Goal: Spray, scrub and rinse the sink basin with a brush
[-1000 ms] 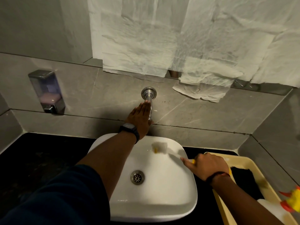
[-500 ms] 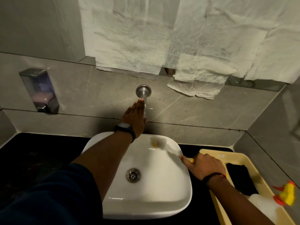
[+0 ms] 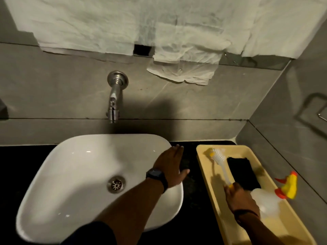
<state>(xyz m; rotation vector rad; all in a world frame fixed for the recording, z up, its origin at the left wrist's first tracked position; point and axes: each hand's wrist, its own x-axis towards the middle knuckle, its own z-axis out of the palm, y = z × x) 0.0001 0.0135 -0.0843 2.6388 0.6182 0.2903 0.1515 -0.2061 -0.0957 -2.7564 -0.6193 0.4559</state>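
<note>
The white sink basin (image 3: 74, 174) sits on a black counter, its metal drain (image 3: 116, 184) near the middle. A chrome tap (image 3: 114, 101) sticks out of the grey wall above it. My left hand (image 3: 172, 169), with a dark watch on the wrist, hovers flat and open over the basin's right rim. My right hand (image 3: 238, 197) is inside the yellow tray (image 3: 203, 167), closed around the handle of the white brush (image 3: 219, 161), whose bristle head lies at the tray's far end. A white spray bottle (image 3: 267, 200) with a yellow and red nozzle lies beside that hand.
A black cloth (image 3: 241, 171) lies in the tray next to the brush. White paper sheets (image 3: 159, 32) cover the mirror above. A grey side wall (image 3: 292, 138) closes the right. The black counter (image 3: 21, 165) runs to the left of the basin.
My left hand left the tap and came back to the basin's right rim. My right hand carried the brush out of the basin into the tray. The view shifted right.
</note>
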